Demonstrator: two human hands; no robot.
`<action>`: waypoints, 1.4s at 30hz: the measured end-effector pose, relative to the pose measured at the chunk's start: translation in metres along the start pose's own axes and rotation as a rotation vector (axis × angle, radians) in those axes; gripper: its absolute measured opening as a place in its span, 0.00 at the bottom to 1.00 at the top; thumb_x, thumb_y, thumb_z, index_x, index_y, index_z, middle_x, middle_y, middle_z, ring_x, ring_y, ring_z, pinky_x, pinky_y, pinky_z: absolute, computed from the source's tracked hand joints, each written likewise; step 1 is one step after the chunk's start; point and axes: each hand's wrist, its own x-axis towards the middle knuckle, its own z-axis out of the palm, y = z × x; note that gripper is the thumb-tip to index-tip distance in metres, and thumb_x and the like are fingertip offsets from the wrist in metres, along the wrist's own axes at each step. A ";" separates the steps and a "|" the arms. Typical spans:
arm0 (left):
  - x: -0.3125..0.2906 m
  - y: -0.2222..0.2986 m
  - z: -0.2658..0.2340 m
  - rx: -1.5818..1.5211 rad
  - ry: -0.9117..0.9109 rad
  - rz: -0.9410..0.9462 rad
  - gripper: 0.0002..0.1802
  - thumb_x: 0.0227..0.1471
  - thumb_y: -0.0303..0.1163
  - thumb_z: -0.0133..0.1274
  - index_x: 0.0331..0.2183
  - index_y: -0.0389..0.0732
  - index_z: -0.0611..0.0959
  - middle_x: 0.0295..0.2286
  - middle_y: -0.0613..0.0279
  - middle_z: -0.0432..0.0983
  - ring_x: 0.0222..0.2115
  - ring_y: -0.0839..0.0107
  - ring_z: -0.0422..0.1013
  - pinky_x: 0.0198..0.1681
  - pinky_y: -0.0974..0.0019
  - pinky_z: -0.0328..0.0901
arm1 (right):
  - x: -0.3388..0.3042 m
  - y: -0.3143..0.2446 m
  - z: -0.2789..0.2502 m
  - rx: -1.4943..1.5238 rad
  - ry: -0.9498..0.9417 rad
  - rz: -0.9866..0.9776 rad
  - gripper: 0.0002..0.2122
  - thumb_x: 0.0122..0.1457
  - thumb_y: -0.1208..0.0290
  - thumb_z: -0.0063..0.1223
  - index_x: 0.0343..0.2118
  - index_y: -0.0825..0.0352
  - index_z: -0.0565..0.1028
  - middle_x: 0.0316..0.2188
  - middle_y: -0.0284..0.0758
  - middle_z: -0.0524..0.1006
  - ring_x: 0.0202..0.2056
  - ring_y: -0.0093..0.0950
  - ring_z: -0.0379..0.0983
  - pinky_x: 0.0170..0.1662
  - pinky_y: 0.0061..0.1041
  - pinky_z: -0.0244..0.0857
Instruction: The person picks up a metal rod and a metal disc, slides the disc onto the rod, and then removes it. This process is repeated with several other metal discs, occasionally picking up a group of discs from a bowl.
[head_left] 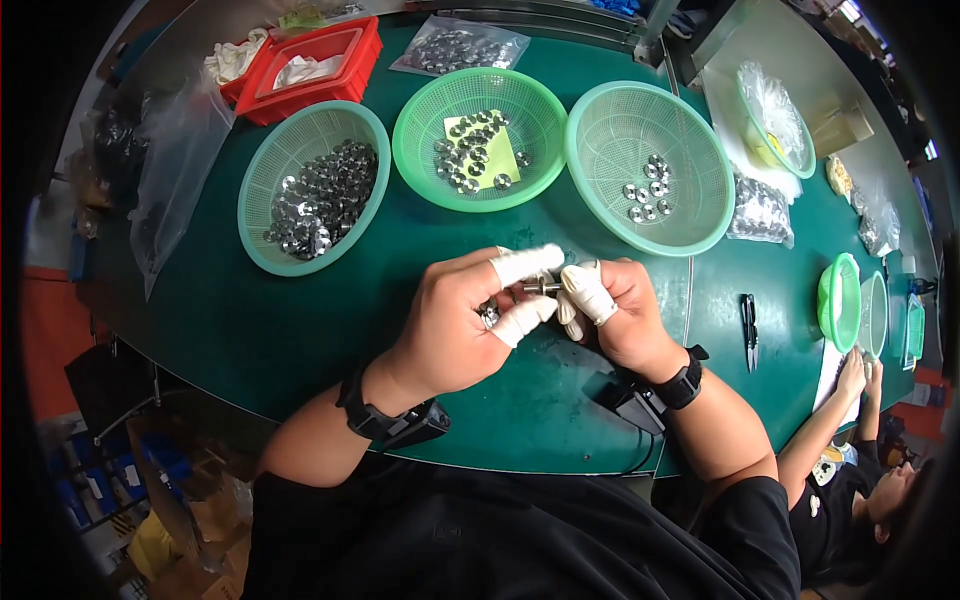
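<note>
My left hand (450, 315), with white finger cots, pinches a small round metal part (543, 287) between thumb and forefinger. More shiny metal parts (488, 313) are tucked in its curled fingers. Close against it, my right hand (625, 310), also in finger cots, grips a thin metal rod (558, 287) that meets the round part; the fingertips hide how far it goes in. Beyond my hands stand a left basket (262, 190) heaped with metal parts, a green middle basket (410, 110) with several parts around a yellow paper (493, 160), and a right basket (700, 150) with several parts.
Red trays (365, 65) and a bag of metal parts (460, 48) lie at the back. Black-handled scissors (749, 330) rest on the green table to the right, near another bag of parts (760, 212). At the far right, a co-worker's hands (855, 378) are near small green baskets (838, 300).
</note>
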 end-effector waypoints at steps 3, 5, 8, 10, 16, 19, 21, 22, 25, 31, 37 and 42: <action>-0.002 0.000 0.002 -0.152 -0.006 -0.092 0.21 0.56 0.21 0.54 0.53 0.32 0.74 0.36 0.57 0.79 0.32 0.75 0.76 0.35 0.72 0.71 | -0.001 -0.003 -0.001 0.018 0.003 -0.048 0.17 0.68 0.68 0.46 0.20 0.67 0.73 0.15 0.26 0.71 0.16 0.14 0.61 0.19 0.18 0.53; -0.004 0.000 -0.001 -0.244 -0.025 -0.154 0.22 0.58 0.22 0.53 0.54 0.32 0.73 0.36 0.57 0.79 0.33 0.75 0.75 0.36 0.72 0.71 | -0.001 -0.014 0.001 -0.171 0.008 -0.161 0.17 0.66 0.70 0.48 0.18 0.68 0.72 0.14 0.29 0.71 0.15 0.18 0.62 0.18 0.21 0.54; -0.005 -0.003 -0.006 -0.436 -0.069 -0.274 0.23 0.60 0.25 0.50 0.56 0.33 0.70 0.38 0.57 0.78 0.36 0.75 0.74 0.38 0.71 0.70 | -0.002 -0.034 0.007 -0.421 0.000 -0.294 0.16 0.63 0.72 0.51 0.17 0.68 0.72 0.14 0.32 0.71 0.14 0.24 0.64 0.18 0.25 0.55; -0.001 -0.006 -0.011 -0.632 -0.147 -0.335 0.22 0.62 0.28 0.48 0.56 0.33 0.70 0.38 0.57 0.78 0.35 0.75 0.74 0.38 0.72 0.69 | -0.004 -0.046 0.009 -0.718 -0.005 -0.459 0.14 0.59 0.74 0.55 0.16 0.67 0.72 0.14 0.35 0.71 0.14 0.30 0.66 0.18 0.28 0.57; 0.000 -0.002 -0.012 -0.854 -0.171 -0.504 0.17 0.62 0.29 0.48 0.51 0.33 0.75 0.36 0.57 0.78 0.32 0.75 0.74 0.34 0.73 0.69 | -0.005 -0.051 0.008 -0.916 -0.067 -0.440 0.11 0.55 0.76 0.57 0.17 0.67 0.73 0.15 0.38 0.72 0.16 0.36 0.68 0.19 0.31 0.60; 0.001 -0.002 -0.007 -0.695 -0.207 -0.451 0.13 0.61 0.28 0.50 0.45 0.33 0.79 0.33 0.58 0.79 0.30 0.75 0.75 0.30 0.74 0.68 | -0.004 -0.045 0.009 -0.887 -0.058 -0.446 0.10 0.55 0.77 0.56 0.17 0.67 0.73 0.15 0.37 0.73 0.16 0.36 0.68 0.20 0.31 0.60; 0.001 0.002 -0.007 -0.658 -0.167 -0.428 0.11 0.60 0.26 0.51 0.44 0.33 0.80 0.32 0.59 0.79 0.29 0.75 0.75 0.30 0.75 0.68 | -0.002 -0.036 0.010 -0.777 0.015 -0.488 0.10 0.56 0.77 0.56 0.18 0.67 0.73 0.15 0.37 0.73 0.15 0.35 0.67 0.20 0.31 0.59; 0.002 0.005 -0.008 -0.622 -0.125 -0.407 0.10 0.59 0.25 0.52 0.42 0.32 0.81 0.31 0.59 0.79 0.28 0.76 0.75 0.29 0.75 0.68 | -0.002 -0.031 0.010 -0.721 0.051 -0.508 0.10 0.56 0.76 0.56 0.18 0.67 0.73 0.15 0.37 0.72 0.15 0.35 0.67 0.20 0.31 0.59; 0.002 0.009 -0.007 -0.569 -0.043 -0.378 0.09 0.57 0.23 0.54 0.40 0.33 0.82 0.30 0.60 0.79 0.28 0.77 0.75 0.29 0.75 0.69 | 0.000 -0.018 0.005 -0.601 0.105 -0.494 0.11 0.59 0.75 0.54 0.19 0.68 0.73 0.15 0.36 0.72 0.15 0.31 0.65 0.20 0.29 0.58; 0.007 0.015 -0.012 -0.108 0.094 -0.114 0.08 0.54 0.20 0.56 0.38 0.32 0.83 0.30 0.60 0.80 0.28 0.79 0.75 0.29 0.74 0.70 | -0.003 -0.014 0.005 -0.331 0.035 -0.182 0.16 0.66 0.73 0.46 0.18 0.68 0.70 0.13 0.29 0.69 0.14 0.18 0.62 0.19 0.21 0.53; 0.025 0.009 -0.040 -0.044 0.183 -0.071 0.11 0.53 0.18 0.54 0.41 0.32 0.82 0.32 0.58 0.78 0.29 0.76 0.75 0.31 0.74 0.69 | 0.002 0.000 -0.006 0.070 0.158 -0.019 0.18 0.68 0.68 0.47 0.18 0.66 0.70 0.14 0.24 0.66 0.15 0.13 0.57 0.19 0.18 0.48; 0.043 0.013 -0.055 0.390 0.256 0.156 0.12 0.48 0.17 0.57 0.39 0.33 0.82 0.31 0.55 0.78 0.29 0.66 0.76 0.32 0.68 0.70 | -0.001 -0.003 -0.003 -0.051 0.064 -0.062 0.19 0.68 0.68 0.47 0.18 0.67 0.69 0.14 0.24 0.66 0.16 0.13 0.56 0.19 0.18 0.49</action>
